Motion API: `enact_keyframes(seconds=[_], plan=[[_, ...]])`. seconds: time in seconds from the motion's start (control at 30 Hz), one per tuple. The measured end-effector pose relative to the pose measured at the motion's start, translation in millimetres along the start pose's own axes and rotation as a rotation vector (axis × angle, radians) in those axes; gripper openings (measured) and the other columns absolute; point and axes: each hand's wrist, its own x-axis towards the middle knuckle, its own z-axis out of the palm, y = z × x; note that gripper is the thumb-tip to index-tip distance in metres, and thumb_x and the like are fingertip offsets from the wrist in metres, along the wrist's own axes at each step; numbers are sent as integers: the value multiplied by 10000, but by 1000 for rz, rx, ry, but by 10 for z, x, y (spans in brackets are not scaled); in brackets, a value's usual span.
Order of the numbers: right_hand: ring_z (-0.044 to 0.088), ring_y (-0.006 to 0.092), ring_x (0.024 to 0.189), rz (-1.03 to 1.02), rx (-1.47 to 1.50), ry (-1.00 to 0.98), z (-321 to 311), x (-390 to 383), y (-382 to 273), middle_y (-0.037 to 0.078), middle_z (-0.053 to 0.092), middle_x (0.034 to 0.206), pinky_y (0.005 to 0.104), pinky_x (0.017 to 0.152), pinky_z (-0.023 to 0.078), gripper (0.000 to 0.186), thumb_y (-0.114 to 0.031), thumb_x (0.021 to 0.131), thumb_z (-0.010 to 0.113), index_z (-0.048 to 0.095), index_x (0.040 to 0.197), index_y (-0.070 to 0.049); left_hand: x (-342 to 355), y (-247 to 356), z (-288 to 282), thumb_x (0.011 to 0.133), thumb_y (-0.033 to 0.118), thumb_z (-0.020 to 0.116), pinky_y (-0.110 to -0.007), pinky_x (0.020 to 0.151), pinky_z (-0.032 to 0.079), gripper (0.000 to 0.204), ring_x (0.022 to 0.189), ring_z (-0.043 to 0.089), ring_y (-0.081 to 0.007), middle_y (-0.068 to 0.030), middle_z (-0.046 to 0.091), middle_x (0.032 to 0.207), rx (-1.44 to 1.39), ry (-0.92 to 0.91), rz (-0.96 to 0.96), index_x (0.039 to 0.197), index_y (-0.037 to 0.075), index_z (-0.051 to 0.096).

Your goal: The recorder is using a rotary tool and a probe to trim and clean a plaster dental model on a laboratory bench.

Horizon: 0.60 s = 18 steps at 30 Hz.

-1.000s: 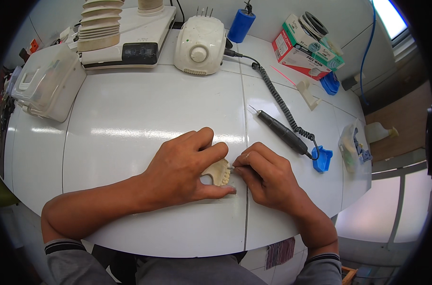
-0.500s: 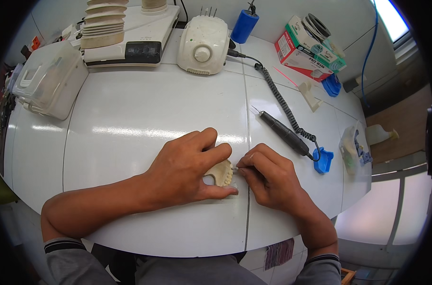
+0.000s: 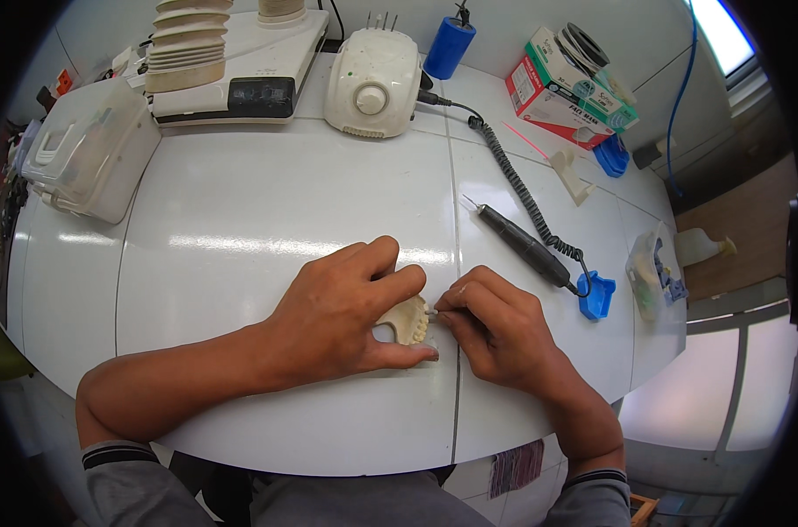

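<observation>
A cream dental model (image 3: 409,321), an arch with a row of teeth along its right side, lies at the middle front of the white table. My left hand (image 3: 350,307) grips it, with the thumb at its near end and the fingers curled over its far end. The palm hides part of the arch. Just to the right, my right hand (image 3: 495,321) pinches a small grey piece (image 3: 433,314) between thumb and forefinger, its tip against the front teeth. Most of that piece is hidden by the fingertips, so its kind does not show.
Right of my hands lie a black handpiece (image 3: 526,246) with a coiled cord and a blue tray (image 3: 596,296). Behind stand a white control unit (image 3: 372,83), a blue cylinder (image 3: 450,48) and stacked boxes (image 3: 561,97). A clear plastic case (image 3: 91,154) stands at the left.
Both hands keep their places and their hold on the dental model and the small piece. The whole view has shifted very slightly.
</observation>
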Motion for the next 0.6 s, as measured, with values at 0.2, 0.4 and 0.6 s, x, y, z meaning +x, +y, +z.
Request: enact_keyframes(seconds=[0.2,0.4,0.6], plan=[[712,343,800,-5,-5,-5,-2,24,-16,135,653,978,428,691,575,178,47,923,780,698,1069,-11,-5,2,-3,733,508,1008,-394,661,506,629,785,578,-237,-78,531,931,1,-4,-1,1062,51,728],[713,342,793,-4,12,10,-10,-6,32,136,656,977,427,689,576,169,42,925,783,701,1064,-8,10,3,0,732,505,1009,-396,664,510,631,789,581,-239,-79,530,933,-3,1,3,1068,49,731],[720,335,796,5,16,-4,-11,-8,19,133,667,985,424,688,575,171,49,930,778,701,1072,-8,-7,3,8,734,505,1009,-396,667,512,634,787,583,-242,-81,531,933,-6,2,3,1083,50,739]])
